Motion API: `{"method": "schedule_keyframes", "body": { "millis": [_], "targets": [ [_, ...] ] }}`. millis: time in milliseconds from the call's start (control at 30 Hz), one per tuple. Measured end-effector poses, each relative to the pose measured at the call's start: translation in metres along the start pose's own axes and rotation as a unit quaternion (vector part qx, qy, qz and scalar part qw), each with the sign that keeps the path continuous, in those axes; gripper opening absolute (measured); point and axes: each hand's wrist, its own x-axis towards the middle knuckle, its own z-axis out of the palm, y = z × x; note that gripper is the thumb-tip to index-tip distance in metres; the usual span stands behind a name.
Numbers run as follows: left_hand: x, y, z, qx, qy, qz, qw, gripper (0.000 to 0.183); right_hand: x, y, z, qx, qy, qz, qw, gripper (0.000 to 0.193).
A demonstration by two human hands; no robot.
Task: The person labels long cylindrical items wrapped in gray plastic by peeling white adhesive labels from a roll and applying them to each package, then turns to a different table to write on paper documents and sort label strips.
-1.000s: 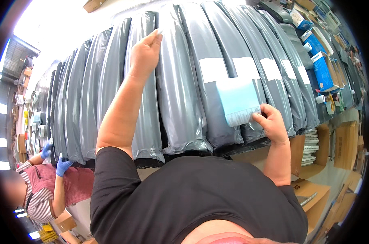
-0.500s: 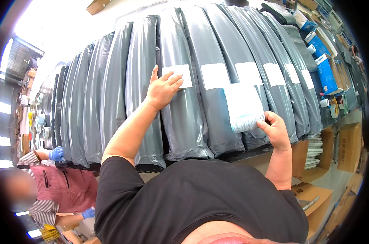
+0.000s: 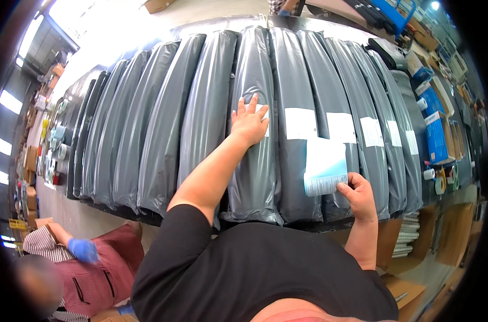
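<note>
Long grey plastic-wrapped packages [image 3: 209, 112] lie side by side across a table. My left hand [image 3: 249, 122] rests with its fingers spread on a white label [image 3: 266, 127] on one package near the middle, covering most of that label. Between the thumb and fingers of my right hand [image 3: 360, 197] is the lower right corner of a white and light-blue label sheet [image 3: 326, 166], with fine print along its lower edge. The sheet hangs over two packages to the right. White labels [image 3: 301, 124] are on the packages right of my left hand; those to its left show bare plastic.
At the lower left is a co-worker in a red checked apron [image 3: 88, 284] with a blue glove [image 3: 84, 250]. Blue boxes [image 3: 439, 137] and tape rolls [image 3: 440, 182] stand at the table's right end. Below are open cartons [image 3: 416, 247]. Another person's arm [image 3: 288, 6] shows at the far edge.
The view has shifted, so the packages sit lower in it. My left hand stays on the same package's label, its fingers pointing more away from me. The co-worker's gloved hand has left the packages.
</note>
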Motion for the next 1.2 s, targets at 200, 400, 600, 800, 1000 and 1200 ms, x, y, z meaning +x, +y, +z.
{"method": "schedule_keyframes", "body": {
  "millis": [200,400,600,800,1000,1200],
  "targets": [
    [-0.076,0.016,0.006,-0.065,-0.063,-0.059,0.994,0.081,0.02,0.011,0.009,0.064,0.016,-0.057,0.996,0.018],
    [-0.15,0.03,-0.028,-0.284,0.124,0.078,0.948,0.071,0.063,0.004,0.047,0.196,-0.004,0.019,0.98,0.026],
    [-0.163,0.047,-0.03,-0.245,0.266,0.132,0.923,0.025,0.062,-0.001,0.086,0.204,-0.115,-0.015,0.972,0.038],
    [-0.183,0.048,-0.033,-0.774,0.136,-0.103,0.61,0.053,0.057,-0.001,0.114,-0.22,-0.122,-0.352,0.901,0.026],
    [-0.195,0.05,-0.073,-0.052,0.295,0.055,0.952,0.092,0.059,-0.001,0.106,-0.239,-0.153,-0.387,0.877,0.022],
    [-0.204,0.026,-0.054,-0.031,0.259,0.199,0.945,0.053,0.037,-0.018,0.136,-0.292,-0.144,-0.375,0.868,0.026]
  ]
}}
